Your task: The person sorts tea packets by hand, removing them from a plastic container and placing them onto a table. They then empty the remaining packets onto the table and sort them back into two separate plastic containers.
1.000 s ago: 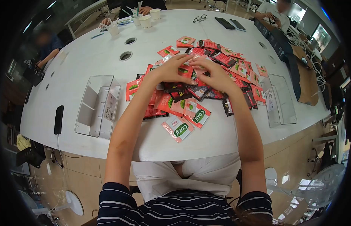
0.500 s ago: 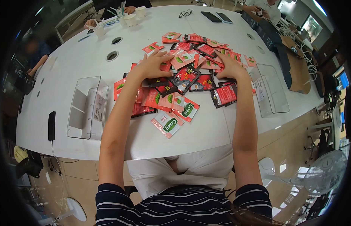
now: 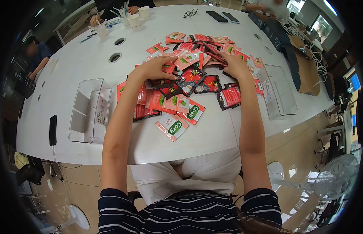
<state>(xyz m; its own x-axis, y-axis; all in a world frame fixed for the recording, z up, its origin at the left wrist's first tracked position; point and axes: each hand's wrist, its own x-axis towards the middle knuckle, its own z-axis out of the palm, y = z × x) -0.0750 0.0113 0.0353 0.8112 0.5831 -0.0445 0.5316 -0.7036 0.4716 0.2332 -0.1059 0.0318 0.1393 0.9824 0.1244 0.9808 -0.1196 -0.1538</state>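
A heap of red-and-black coffee sachets point(image 3: 192, 79) and pink-red Cozy sachets point(image 3: 175, 126) covers the middle of the white table point(image 3: 189, 146). My left hand point(image 3: 156, 68) rests on the heap's left side, fingers spread and thumb apart, touching sachets without gripping any. On the right side, my right hand point(image 3: 235, 66) has its fingers and thumb around the ends of a few red sachets point(image 3: 213, 54), which tilt up nearly edge-on. Its fingertips are partly hidden among the sachets.
Clear plastic bins stand left point(image 3: 90, 111) and right point(image 3: 279, 93) of the heap. Paper cups point(image 3: 134, 20), glasses point(image 3: 190, 13) and phones point(image 3: 217, 16) lie farther back. An open cardboard box point(image 3: 306, 70) with white cables is at right. A black power bank point(image 3: 53, 130) lies at left; other people sit around the table.
My right hand has drawn its fingers and thumb closer together, and sachets beside it have tipped up. The left hand has stayed nearly in place, its fingers slightly lower.
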